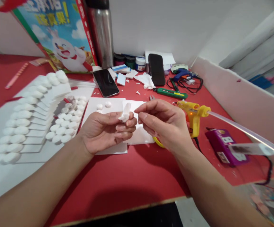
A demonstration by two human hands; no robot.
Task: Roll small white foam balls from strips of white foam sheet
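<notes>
Pinched in the left grip, the small white piece looks light, soft and easily creased, best held low, below its thin upright flap; just beside it, whether the right grip holds anything I cannot tell.

White piece: left hand hid part.
Scissors: right hand hid the middle.
Bottle: top was cut off.
Glue stick: right end was cut off.

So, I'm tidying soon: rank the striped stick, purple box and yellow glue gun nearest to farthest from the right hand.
From the right hand:
1. Yellow glue gun, just right of it
2. Purple box, farther right
3. Striped stick, far left
</notes>
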